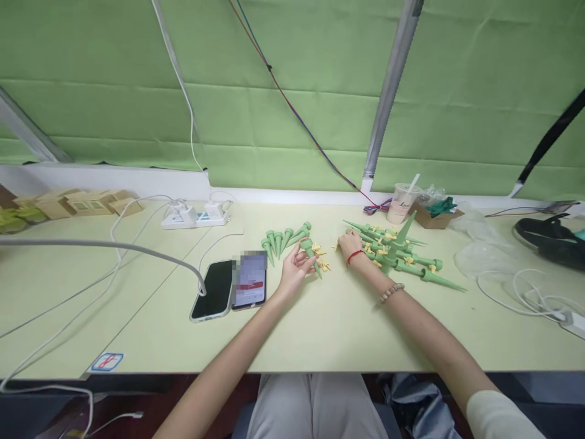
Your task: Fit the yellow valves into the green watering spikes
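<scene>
A sticker [107,361] on the table [329,329] seems to read "8"; the cup [400,206] bears illegible print.

Bright, soft light casts faint shadows; yellow pieces [325,266] seem blurred.

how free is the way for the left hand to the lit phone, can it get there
Probably yes: the lit phone lies close beside the left hand, with only bare tabletop showing between them. That hand holds a green spike, though, so it would likely have to set it down first.
</scene>
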Available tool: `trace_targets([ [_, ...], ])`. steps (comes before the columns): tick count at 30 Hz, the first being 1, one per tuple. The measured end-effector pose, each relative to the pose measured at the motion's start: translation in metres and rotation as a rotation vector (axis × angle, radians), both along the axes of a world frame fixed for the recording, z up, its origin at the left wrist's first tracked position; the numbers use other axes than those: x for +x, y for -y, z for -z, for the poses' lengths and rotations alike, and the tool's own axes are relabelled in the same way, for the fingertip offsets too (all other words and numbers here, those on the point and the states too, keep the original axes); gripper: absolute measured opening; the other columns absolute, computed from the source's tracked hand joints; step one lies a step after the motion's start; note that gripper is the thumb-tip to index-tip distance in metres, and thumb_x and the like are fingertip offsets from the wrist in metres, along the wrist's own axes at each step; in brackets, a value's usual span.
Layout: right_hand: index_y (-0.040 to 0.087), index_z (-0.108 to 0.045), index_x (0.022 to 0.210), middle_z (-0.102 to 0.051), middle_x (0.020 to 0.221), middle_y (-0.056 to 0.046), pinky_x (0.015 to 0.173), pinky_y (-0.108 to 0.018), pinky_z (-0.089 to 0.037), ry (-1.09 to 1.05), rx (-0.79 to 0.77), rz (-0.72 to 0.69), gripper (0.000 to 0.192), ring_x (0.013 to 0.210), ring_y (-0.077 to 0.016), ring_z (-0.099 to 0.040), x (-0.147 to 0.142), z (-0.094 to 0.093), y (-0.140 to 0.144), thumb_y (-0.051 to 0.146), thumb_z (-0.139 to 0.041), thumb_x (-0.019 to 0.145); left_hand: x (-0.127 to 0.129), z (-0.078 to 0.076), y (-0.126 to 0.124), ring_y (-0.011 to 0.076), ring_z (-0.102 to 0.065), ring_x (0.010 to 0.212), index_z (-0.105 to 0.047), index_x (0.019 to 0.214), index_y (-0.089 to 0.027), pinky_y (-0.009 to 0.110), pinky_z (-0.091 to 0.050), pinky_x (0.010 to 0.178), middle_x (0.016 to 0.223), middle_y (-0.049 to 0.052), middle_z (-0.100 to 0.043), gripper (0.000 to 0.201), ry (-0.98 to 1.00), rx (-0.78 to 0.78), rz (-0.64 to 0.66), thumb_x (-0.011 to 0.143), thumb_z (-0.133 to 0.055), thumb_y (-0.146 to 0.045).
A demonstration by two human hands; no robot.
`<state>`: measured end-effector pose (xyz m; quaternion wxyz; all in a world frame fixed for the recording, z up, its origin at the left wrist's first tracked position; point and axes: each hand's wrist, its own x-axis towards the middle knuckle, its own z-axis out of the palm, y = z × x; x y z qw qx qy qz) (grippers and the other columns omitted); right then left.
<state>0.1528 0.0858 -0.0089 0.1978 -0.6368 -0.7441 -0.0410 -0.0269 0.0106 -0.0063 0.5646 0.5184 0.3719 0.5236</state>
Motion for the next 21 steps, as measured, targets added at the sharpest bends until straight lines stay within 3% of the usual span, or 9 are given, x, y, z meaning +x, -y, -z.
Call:
trace_targets([
  [3, 0.013, -0.061, 0.055, -0.060, 0.060, -0.013, 0.080, -0.040, -0.032, 0.025, 0.020, -0.031, 0.027, 0.084, -0.0235, -0.053, 0.001, -0.003, 0.004, 0.009, -0.052, 0.081, -0.001, -0.002, 0.001, 0.0149, -0.061, 0.072, -0.040, 0.127, -0.021, 0.024, -0.048, 0.060, 0.081, 0.002, -0.060, 0.072, 0.002, -0.030, -0.011, 0.064, -0.070, -0.036],
  [5, 0.015, -0.067, 0.069, -0.063, 0.069, -0.011, 0.079, -0.039, -0.034, -0.044, 0.066, -0.086, 0.021, 0.083, -0.0224, -0.053, 0.003, -0.006, 0.015, 0.017, -0.051, 0.083, -0.001, -0.003, 0.002, 0.0156, -0.062, 0.073, -0.040, 0.127, -0.020, 0.024, -0.048, 0.060, 0.080, 0.002, -0.060, 0.072, 0.008, -0.039, -0.031, 0.063, -0.070, -0.036],
  [9, 0.019, -0.064, 0.103, -0.064, 0.089, -0.008, 0.073, -0.032, -0.042, -0.516, 0.129, -0.376, 0.030, 0.082, -0.0175, -0.056, -0.002, -0.012, 0.044, 0.032, -0.041, 0.089, 0.000, -0.002, 0.002, 0.0161, -0.062, 0.077, -0.040, 0.126, -0.020, 0.023, -0.049, 0.059, 0.087, 0.005, -0.061, 0.070, 0.012, -0.047, -0.033, 0.064, -0.069, -0.036],
  [13, 0.019, -0.067, 0.089, -0.067, 0.088, -0.006, 0.071, -0.030, -0.045, -0.735, 0.154, -0.450, 0.022, 0.078, -0.0171, -0.058, -0.011, -0.017, 0.063, 0.034, -0.052, 0.083, 0.000, 0.001, 0.001, 0.0150, -0.062, 0.076, -0.039, 0.126, -0.020, 0.022, -0.049, 0.058, 0.090, 0.006, -0.060, 0.069, -0.001, -0.026, -0.002, 0.066, -0.068, -0.037],
  [21, 0.021, -0.069, 0.083, -0.068, 0.081, -0.007, 0.073, -0.033, -0.045, -0.693, 0.170, -0.470, 0.020, 0.077, -0.0190, -0.059, -0.017, -0.018, 0.064, 0.037, -0.058, 0.079, 0.000, 0.003, 0.003, 0.0160, -0.059, 0.076, -0.035, 0.131, -0.020, 0.024, -0.050, 0.059, 0.077, 0.002, -0.053, 0.069, -0.111, 0.048, -0.005, 0.071, -0.064, -0.036],
])
